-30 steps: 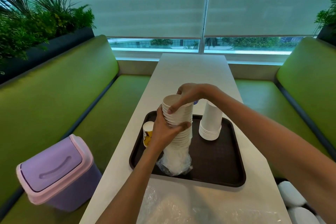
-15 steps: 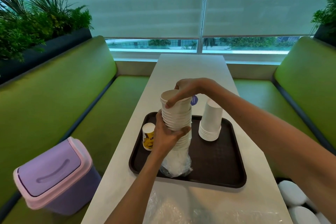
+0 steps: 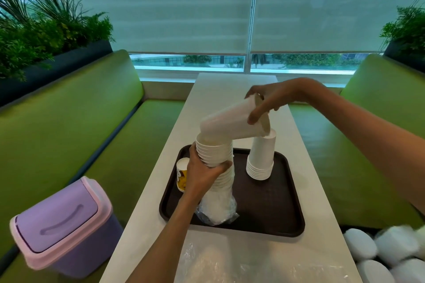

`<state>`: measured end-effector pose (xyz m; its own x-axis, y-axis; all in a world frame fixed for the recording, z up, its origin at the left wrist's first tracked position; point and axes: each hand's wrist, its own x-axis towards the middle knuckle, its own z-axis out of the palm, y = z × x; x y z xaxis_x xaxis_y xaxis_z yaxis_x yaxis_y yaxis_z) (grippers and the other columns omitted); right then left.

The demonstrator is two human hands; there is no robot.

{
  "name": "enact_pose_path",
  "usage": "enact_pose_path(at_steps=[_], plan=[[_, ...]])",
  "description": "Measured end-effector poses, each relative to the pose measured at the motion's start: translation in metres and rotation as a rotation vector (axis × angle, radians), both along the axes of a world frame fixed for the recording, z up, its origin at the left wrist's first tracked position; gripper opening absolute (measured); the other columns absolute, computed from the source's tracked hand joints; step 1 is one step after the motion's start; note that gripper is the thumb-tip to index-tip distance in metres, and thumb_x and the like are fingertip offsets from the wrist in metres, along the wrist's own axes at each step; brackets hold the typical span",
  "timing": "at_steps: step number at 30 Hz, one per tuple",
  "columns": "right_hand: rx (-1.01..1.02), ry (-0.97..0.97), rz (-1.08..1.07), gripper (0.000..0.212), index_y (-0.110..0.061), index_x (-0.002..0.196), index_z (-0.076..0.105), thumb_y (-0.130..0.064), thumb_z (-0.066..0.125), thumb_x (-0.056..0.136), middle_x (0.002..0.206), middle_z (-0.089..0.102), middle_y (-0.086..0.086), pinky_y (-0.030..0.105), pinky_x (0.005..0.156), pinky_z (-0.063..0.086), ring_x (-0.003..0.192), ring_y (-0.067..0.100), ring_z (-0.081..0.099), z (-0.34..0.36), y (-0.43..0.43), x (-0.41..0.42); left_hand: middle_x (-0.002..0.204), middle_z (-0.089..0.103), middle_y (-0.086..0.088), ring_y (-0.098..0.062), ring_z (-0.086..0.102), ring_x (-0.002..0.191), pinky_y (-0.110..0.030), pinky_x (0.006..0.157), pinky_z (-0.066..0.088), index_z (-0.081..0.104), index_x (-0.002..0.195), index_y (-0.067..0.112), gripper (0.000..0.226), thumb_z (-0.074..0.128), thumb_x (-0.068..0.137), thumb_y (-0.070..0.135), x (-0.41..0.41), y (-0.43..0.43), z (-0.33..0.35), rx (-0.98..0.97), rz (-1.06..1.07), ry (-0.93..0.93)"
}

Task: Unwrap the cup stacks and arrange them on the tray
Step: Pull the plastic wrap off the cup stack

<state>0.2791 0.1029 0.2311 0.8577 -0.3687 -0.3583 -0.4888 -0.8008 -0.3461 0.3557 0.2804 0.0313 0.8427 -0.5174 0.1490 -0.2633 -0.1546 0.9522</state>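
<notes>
The left hand (image 3: 202,174) curled its grip round a ribbed paper cup stack (image 3: 217,156) on the dark tray (image 3: 276,209); the right hand (image 3: 273,99) pinched a smooth tilted cup (image 3: 230,123) by its rim.

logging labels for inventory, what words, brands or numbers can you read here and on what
None can be read.
The small cup on the tray has a yellow print, partly hidden by the left hand and too blurred to read.
The wrapped stack, the lifted cups in the right hand, the upturned stack and the purple bin show no lettering.
</notes>
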Motion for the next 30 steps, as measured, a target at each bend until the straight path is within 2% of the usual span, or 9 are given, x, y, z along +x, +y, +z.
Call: enact_pose_path(at_steps=[3, 7, 9, 11, 13, 17, 22, 28, 30], plan=[[-0.046, 0.149, 0.019, 0.064, -0.015, 0.138, 0.039, -0.033, 0.069, 0.085, 0.117, 0.050, 0.005, 0.031, 0.084, 0.041, 0.103, 0.022, 0.052, -0.012, -0.006, -0.007, 0.118, 0.050, 0.010, -0.007, 0.050, 0.104, -0.011, 0.079, 0.037, 0.033, 0.135, 0.018, 0.093, 0.089, 0.062, 0.024, 0.001, 0.002, 0.000, -0.007, 0.001, -0.001], [-0.009, 0.249, 0.030, 0.060, -0.017, 0.130, 0.047, -0.037, 0.074, 0.080, 0.117, 0.056, 0.003, 0.029, 0.084, 0.044, 0.106, 0.021, 0.057, -0.029, -0.013, -0.016, 0.119, 0.050, 0.009, -0.008, 0.049, 0.106, -0.018, 0.085, 0.039, 0.033, 0.137, 0.018, 0.094, 0.088, 0.062, 0.024, 0.000, 0.002, 0.001, -0.005, -0.016, -0.005], [0.087, 0.149, 0.003, 0.068, -0.019, 0.122, 0.052, -0.043, 0.079, 0.064, 0.117, 0.060, 0.002, 0.025, 0.082, 0.047, 0.104, 0.017, 0.059, -0.034, -0.022, -0.025, 0.121, 0.050, 0.008, -0.008, 0.050, 0.107, -0.020, 0.087, 0.039, 0.032, 0.137, 0.018, 0.095, 0.089, 0.061, 0.025, 0.000, 0.002, 0.000, -0.007, -0.023, -0.006], [0.200, -0.050, -0.071, 0.077, -0.018, 0.123, 0.052, -0.043, 0.079, 0.056, 0.117, 0.061, 0.002, 0.027, 0.087, 0.050, 0.105, 0.017, 0.059, -0.041, -0.035, -0.032, 0.122, 0.050, 0.008, -0.008, 0.050, 0.108, -0.020, 0.088, 0.040, 0.032, 0.138, 0.018, 0.096, 0.089, 0.061, 0.026, 0.000, 0.002, -0.001, -0.006, -0.028, 0.002], [0.295, -0.299, -0.208, 0.091, -0.013, 0.133, 0.046, -0.041, 0.087, 0.057, 0.123, 0.059, 0.005, 0.034, 0.096, 0.048, 0.112, 0.022, 0.056, -0.056, -0.053, -0.032, 0.122, 0.050, 0.010, -0.007, 0.050, 0.109, -0.018, 0.087, 0.040, 0.032, 0.138, 0.018, 0.097, 0.089, 0.061, 0.027, -0.001, 0.001, -0.001, -0.001, -0.033, -0.002], [0.321, -0.652, -0.519, 0.092, -0.011, 0.139, 0.037, -0.035, 0.086, 0.065, 0.131, 0.055, 0.007, 0.041, 0.099, 0.047, 0.116, 0.026, 0.055, -0.106, -0.073, -0.020, 0.121, 0.047, 0.011, -0.006, 0.048, 0.109, -0.018, 0.086, 0.039, 0.031, 0.138, 0.018, 0.096, 0.088, 0.062, 0.027, -0.001, 0.000, 0.001, 0.018, -0.050, -0.016], [0.308, -0.708, -0.681, 0.095, -0.011, 0.141, 0.029, -0.037, 0.085, 0.068, 0.137, 0.050, 0.009, 0.048, 0.103, 0.043, 0.122, 0.031, 0.051, -0.159, -0.074, -0.012, 0.121, 0.048, 0.011, -0.007, 0.048, 0.109, -0.019, 0.089, 0.041, 0.031, 0.138, 0.017, 0.096, 0.088, 0.061, 0.026, 0.001, 0.000, -0.001, 0.034, -0.054, -0.029], [0.230, -0.653, -0.694, 0.095, -0.012, 0.140, 0.029, -0.042, 0.084, 0.068, 0.138, 0.051, 0.008, 0.052, 0.105, 0.037, 0.125, 0.034, 0.049, -0.194, -0.074, -0.004, 0.122, 0.048, 0.012, -0.007, 0.049, 0.110, -0.015, 0.087, 0.041, 0.031, 0.137, 0.019, 0.095, 0.088, 0.061, 0.027, 0.002, -0.002, -0.003, 0.053, -0.060, -0.027], [0.214, -0.628, -0.686, 0.095, -0.012, 0.140, 0.028, -0.042, 0.083, 0.069, 0.139, 0.051, 0.008, 0.052, 0.106, 0.035, 0.127, 0.034, 0.047, -0.201, -0.073, -0.005, 0.123, 0.049, 0.011, -0.008, 0.050, 0.111, -0.009, 0.084, 0.041, 0.032, 0.136, 0.020, 0.094, 0.088, 0.061, 0.027, 0.001, -0.002, -0.003, 0.057, -0.064, -0.030]])
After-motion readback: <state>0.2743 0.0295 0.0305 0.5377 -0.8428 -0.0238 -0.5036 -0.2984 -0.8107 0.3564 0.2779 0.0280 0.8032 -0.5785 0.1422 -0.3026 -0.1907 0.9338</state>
